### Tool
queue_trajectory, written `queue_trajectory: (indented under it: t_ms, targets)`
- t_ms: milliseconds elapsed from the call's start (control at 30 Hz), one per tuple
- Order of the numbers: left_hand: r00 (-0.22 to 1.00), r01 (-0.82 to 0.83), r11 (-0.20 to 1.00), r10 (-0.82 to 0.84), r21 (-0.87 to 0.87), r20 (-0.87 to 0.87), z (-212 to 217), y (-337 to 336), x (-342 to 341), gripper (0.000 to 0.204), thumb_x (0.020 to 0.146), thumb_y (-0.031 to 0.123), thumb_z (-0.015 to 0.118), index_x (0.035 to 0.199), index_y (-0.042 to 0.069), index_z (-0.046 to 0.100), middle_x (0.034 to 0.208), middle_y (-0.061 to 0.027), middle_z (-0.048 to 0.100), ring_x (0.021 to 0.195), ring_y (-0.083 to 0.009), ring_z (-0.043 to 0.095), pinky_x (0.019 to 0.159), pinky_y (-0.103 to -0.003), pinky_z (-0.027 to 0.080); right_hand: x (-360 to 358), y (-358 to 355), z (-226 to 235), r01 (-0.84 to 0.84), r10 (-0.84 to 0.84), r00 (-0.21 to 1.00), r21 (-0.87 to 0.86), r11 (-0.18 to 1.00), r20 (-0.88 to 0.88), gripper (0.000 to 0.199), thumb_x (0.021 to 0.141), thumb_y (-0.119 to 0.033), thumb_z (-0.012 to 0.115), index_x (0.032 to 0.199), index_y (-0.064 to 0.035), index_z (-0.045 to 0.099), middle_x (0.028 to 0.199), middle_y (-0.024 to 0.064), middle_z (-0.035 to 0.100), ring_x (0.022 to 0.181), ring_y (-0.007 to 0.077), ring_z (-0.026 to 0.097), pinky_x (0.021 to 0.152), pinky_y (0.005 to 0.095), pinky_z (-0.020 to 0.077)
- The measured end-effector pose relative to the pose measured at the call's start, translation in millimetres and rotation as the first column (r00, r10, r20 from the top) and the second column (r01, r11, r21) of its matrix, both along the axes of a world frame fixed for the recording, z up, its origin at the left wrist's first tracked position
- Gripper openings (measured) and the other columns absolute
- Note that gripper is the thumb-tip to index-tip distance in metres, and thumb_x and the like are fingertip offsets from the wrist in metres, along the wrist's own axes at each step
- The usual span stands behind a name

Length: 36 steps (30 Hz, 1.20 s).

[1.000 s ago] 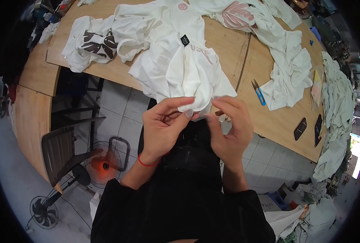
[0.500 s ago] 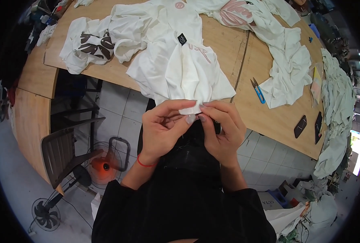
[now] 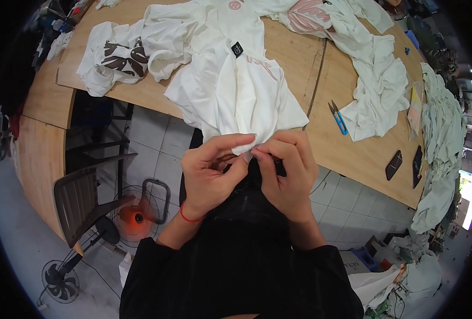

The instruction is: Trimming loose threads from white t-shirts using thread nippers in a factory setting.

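A white fabric garment (image 3: 246, 95) runs lengthwise toward twelve o'clock onto the pale wooden surface (image 3: 347, 157); fingers of the left hand (image 3: 213, 169) clamp its near edge, the right hand (image 3: 290, 178) pinching beside them at three o'clock.

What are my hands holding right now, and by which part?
A white garment: your left hand pinches its edge nearest you. Your right hand meets that edge too, but whether it grips can't be told.

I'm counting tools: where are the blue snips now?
In the head view, the blue snips lie on the wooden table, beyond and right of the right hand, just left of a crumpled white garment.
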State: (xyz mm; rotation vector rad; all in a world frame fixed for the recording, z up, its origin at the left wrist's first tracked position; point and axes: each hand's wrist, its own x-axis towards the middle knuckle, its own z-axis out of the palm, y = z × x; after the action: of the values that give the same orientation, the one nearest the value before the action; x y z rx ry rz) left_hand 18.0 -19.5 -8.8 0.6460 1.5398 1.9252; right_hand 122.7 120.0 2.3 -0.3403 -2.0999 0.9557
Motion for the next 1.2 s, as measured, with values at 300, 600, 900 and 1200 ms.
queue_trajectory:
  t_ms: [300,600,900,1200]
  targets:
    - [0.997,-0.015,0.999,0.012,0.031,0.073,4.2,0.8,-3.1,0.032,0.100,-0.015,0.069,0.131,-0.007,0.074,0.113,-0.0147,0.082,0.105,-0.0120,0.078,0.084,-0.019,0.059,6.9,6.0,-17.7,-0.101,0.101,0.995,-0.123,0.987,-0.004,0.011,0.101,0.005,0.067,0.107,-0.0001,0.060,0.101,0.0119,0.059,0.082,0.0265,0.059,0.075,0.0337,0.0494]
    - [1.000,0.014,1.000,-0.013,-0.027,0.014,0.8,-1.5,-3.2,0.033,0.098,-0.015,0.070,0.129,-0.006,0.076,0.106,-0.0087,0.082,0.092,-0.0033,0.072,0.075,-0.015,0.053,-5.6,-2.0,-6.7,0.008,-0.008,1.000,0.112,0.994,0.003,0.018,0.091,0.000,0.082,0.101,-0.0015,0.067,0.098,0.0108,0.064,0.079,0.0288,0.062,0.063,0.0381,0.0501]
    - [0.991,-0.016,0.999,0.012,0.030,0.132,3.8,1.7,-4.0,0.030,0.101,-0.014,0.068,0.130,-0.009,0.073,0.111,-0.0139,0.081,0.102,-0.0130,0.079,0.084,-0.020,0.061,3.4,5.7,-22.2,-0.121,0.122,0.993,-0.077,0.990,0.006,0.014,0.103,-0.001,0.069,0.109,-0.0023,0.056,0.104,0.0150,0.059,0.083,0.0272,0.058,0.076,0.0343,0.0485]
    - [0.994,-0.015,0.999,0.010,0.043,0.112,3.4,1.7,-7.2,0.028,0.102,-0.013,0.067,0.130,-0.010,0.072,0.114,-0.0179,0.081,0.109,-0.0195,0.080,0.091,-0.024,0.063,22.0,22.0,-23.6,-0.166,0.023,0.967,-0.555,0.815,-0.254,0.011,0.116,-0.013,0.054,0.114,-0.0023,0.052,0.115,0.0136,0.061,0.093,0.0188,0.060,0.085,0.0322,0.0500]
